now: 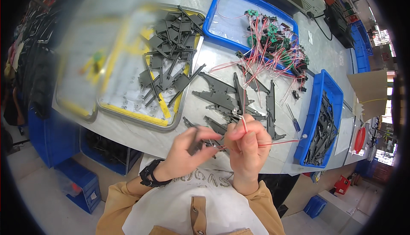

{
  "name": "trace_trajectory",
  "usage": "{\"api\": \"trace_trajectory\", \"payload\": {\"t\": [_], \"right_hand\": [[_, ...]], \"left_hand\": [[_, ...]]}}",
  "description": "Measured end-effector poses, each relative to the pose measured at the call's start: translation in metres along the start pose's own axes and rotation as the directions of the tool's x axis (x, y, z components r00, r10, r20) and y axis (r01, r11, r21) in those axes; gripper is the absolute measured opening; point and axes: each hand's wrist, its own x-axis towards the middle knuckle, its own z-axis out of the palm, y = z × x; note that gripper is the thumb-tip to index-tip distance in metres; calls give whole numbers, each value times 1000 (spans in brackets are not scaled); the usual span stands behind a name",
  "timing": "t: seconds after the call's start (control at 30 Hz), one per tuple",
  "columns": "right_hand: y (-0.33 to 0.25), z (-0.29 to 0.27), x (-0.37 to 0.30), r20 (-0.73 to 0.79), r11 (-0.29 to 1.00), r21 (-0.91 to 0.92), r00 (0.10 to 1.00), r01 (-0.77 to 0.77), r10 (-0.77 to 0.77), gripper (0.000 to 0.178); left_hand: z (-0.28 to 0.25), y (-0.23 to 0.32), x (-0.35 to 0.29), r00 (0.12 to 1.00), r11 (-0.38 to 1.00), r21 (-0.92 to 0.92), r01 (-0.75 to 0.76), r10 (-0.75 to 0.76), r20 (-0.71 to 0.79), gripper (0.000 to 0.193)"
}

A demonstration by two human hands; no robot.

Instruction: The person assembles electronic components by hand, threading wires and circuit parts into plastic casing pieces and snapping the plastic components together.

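Observation:
My left hand (188,149) grips a dark grey plastic part (197,143) just above the table's near edge. My right hand (250,143) pinches thin red and white wires (244,121) that rise from its fingers and also trail right across the table. Both hands meet at the part, fingers touching. Several long grey plastic parts (222,98) lie on the table right behind them. A black watch sits on my left wrist.
A metal tray (128,113) with yellow lining holds more grey parts at the left. A blue bin (222,34) at the back spills green circuit boards with red wires (273,42). Another blue bin (311,124) of grey parts stands right, a screwdriver (294,121) beside it.

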Motion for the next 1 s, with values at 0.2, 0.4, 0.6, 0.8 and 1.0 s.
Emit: {"api": "trace_trajectory", "payload": {"t": [0.2,0.4,0.6,0.8,1.0], "right_hand": [[-7,2,-6,74,998,-19,995,-61,62,20],[-11,7,-8,182,985,97,976,-140,121,21],[-10,16,-11,48,897,-387,976,214,-212,31],[-7,7,-3,253,728,-551,913,407,-319,20],[-12,8,-15,42,997,-7,997,-71,72,5]], "left_hand": [[-4,37,15,917,857,-363,-366,266,-296,34],[-19,62,31,930,931,-12,-366,366,41,23],[-20,76,30,888,873,177,-455,460,14,14],[-21,75,32,978,978,-17,-206,206,18,6],[-1,56,23,993,935,-346,76,-39,112,60]]}}
